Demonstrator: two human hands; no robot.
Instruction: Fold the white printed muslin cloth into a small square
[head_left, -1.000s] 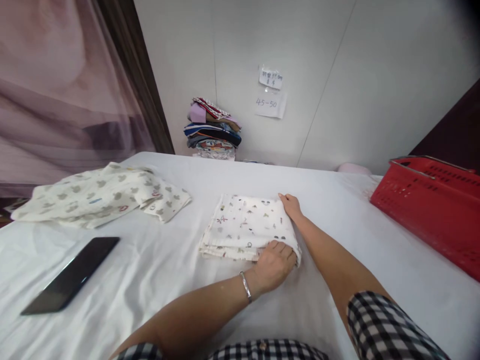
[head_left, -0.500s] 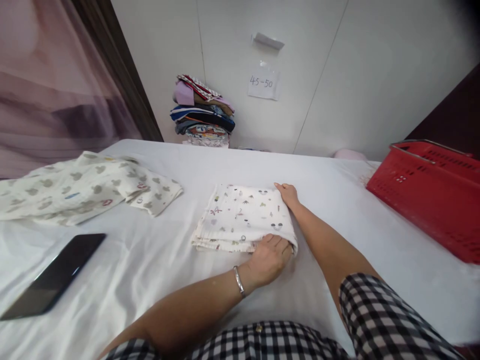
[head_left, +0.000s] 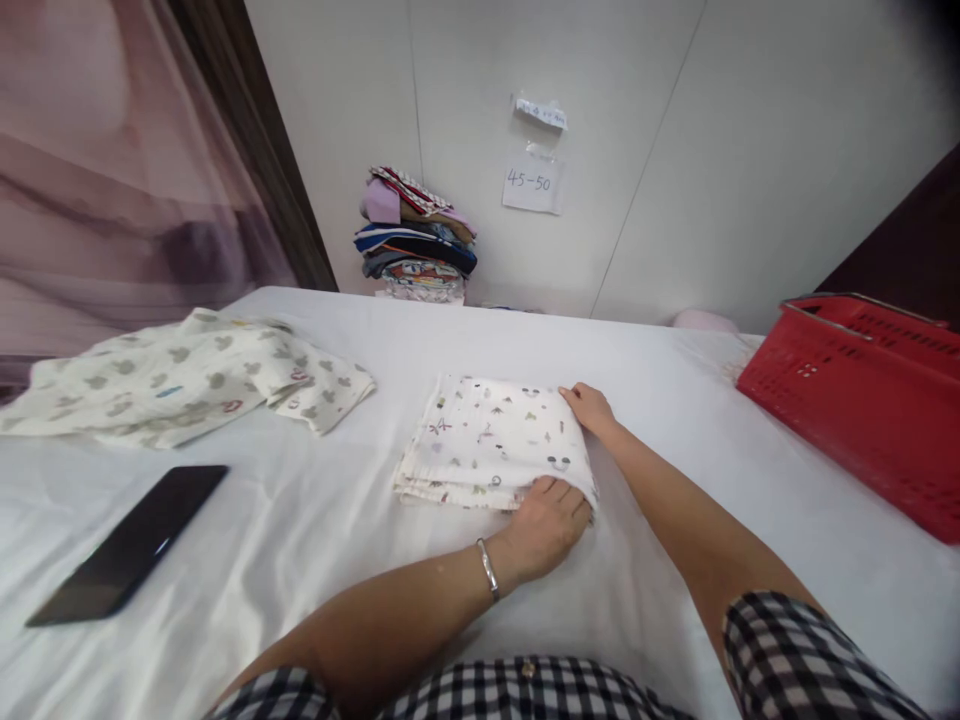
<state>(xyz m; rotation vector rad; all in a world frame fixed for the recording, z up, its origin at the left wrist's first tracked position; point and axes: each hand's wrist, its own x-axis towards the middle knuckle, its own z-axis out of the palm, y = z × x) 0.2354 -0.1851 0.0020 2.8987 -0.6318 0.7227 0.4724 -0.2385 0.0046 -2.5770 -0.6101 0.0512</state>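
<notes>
A white cloth (head_left: 495,430) printed with small figures lies folded into a rough rectangle on the white-covered bed. At its near right corner, my left hand (head_left: 551,525) has its fingers curled into the fabric, with their tips hidden between the layers. My right hand (head_left: 591,408) grips the far right corner, its thumb or a finger along the top edge and the others partly out of sight. Several fabric layers show along the cloth's near and left edges. A silver bracelet (head_left: 488,570) circles my left wrist.
On the left lies a crumpled cream cloth (head_left: 187,375) with grey prints, and nearer me a dark phone or tablet (head_left: 131,545). A red basket (head_left: 862,400) stands at the right. Folded clothes (head_left: 420,235) are stacked against the wall, left of a paper sign (head_left: 532,185) reading 45-50.
The camera view has shifted slightly, so everything appears a little lower and further right. Both hands keep their hold on the folded cloth, which looks nearly the same.
</notes>
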